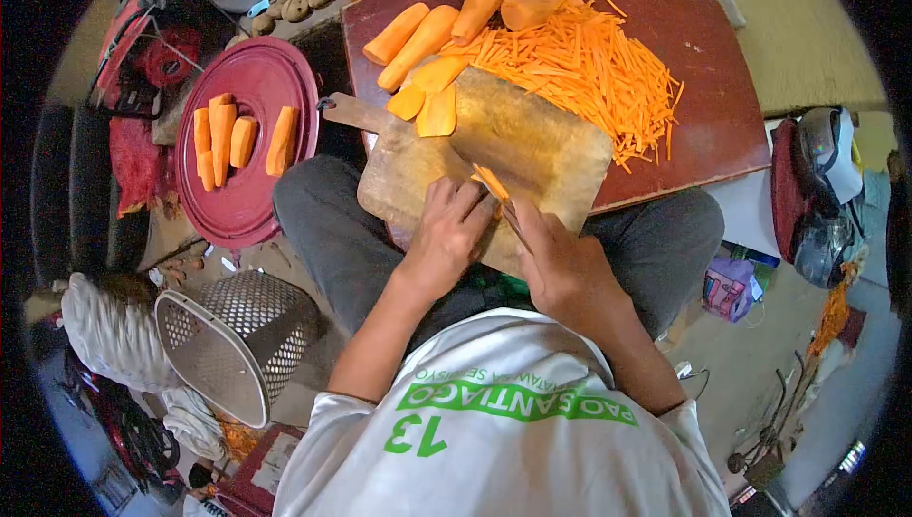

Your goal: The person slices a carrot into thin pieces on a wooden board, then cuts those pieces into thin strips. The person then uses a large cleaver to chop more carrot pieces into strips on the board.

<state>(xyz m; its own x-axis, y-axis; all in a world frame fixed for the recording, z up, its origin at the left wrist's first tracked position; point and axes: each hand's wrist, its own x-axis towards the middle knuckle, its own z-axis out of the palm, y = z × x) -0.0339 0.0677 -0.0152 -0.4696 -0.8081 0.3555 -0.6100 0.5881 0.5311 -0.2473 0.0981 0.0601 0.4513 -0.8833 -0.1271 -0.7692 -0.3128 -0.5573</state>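
- Lying on the round maroon lid (249, 208) at the left are four peeled carrot chunks (220, 137), smooth and blunt-ended.
- Sitting below it is one perforated metal basket (237, 341), tipped on its side.
- Resting across the lap is one worn wooden board (532, 142), rectangular with a short handle.
- Pressing down on a thin carrot slice (490, 181) near the board's front edge is the left hand (448, 232), fingers curled together on it.
- Gripping a knife is the right hand (560, 265), fingers wrapped shut; only a sliver of blade (510, 220) is showing beside the slice.
- Lying at the board's far edge are three flat slices (429, 99).
- Waiting on the dark red table (708, 61) are four whole peeled carrots (427, 37) and one heap of fine matchsticks (589, 70).
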